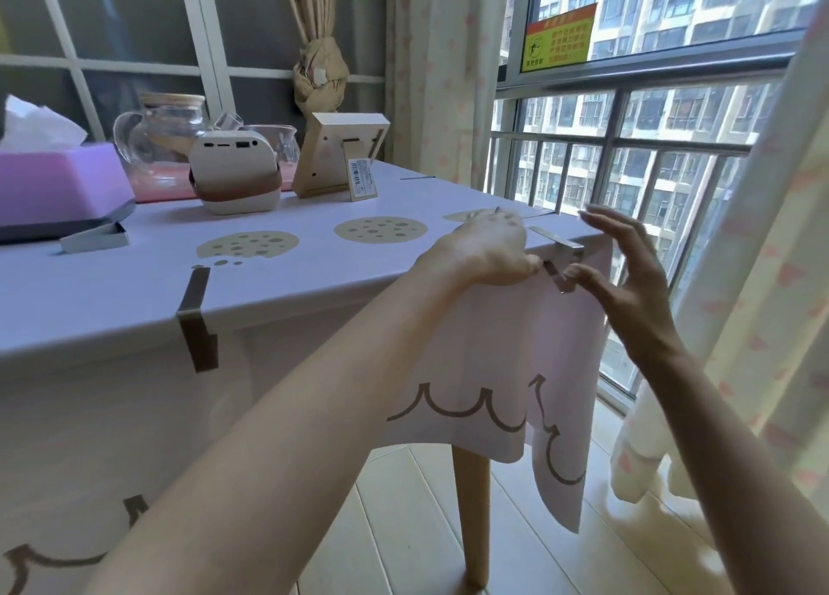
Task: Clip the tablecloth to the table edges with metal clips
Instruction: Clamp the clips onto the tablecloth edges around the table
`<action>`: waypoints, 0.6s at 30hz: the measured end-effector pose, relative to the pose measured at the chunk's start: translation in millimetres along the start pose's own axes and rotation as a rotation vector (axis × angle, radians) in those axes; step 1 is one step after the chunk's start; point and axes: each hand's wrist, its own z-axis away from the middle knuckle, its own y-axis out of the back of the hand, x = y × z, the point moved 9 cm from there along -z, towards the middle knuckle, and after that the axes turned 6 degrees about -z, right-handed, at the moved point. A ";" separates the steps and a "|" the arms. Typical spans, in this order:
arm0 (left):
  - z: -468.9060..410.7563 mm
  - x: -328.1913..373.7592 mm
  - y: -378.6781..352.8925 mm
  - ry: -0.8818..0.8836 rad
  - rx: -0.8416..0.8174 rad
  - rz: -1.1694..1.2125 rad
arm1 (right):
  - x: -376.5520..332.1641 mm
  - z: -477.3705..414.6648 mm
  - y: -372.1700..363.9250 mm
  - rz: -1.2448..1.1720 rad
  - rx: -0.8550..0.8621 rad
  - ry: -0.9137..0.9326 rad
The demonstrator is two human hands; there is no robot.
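Bright daylight from window (628, 155), soft blur, wide-angle edge distortion

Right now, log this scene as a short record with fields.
stage: one clip seated, a second being fitted
edge clip: seated on the near edge, over the cloth
corner clip: at the right corner, top leg lying on the cloth
left hand: curled at the edge, pinching the corner clip's lower leg
right hand: fingers spread, one tip touching the corner clip's lower end
on top: tissue box, jug, frame
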 end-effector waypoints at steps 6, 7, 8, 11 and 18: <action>-1.6 -2.8 2.1 0.039 0.021 0.010 | 5.3 -13.5 -6.3 -0.114 -0.182 -0.030; -1.3 -3.5 3.1 0.045 0.024 0.017 | 5.0 -15.0 -5.7 -0.132 -0.190 -0.029; -1.1 -4.3 3.9 0.052 0.027 0.028 | 4.8 -16.2 -5.3 -0.148 -0.197 -0.032; -0.8 -5.7 6.4 0.075 0.042 0.075 | 6.6 -18.3 -5.0 -0.174 -0.211 -0.041; -4.0 -13.0 6.0 0.133 0.051 0.193 | 16.6 -19.3 -7.5 -0.257 -0.225 -0.092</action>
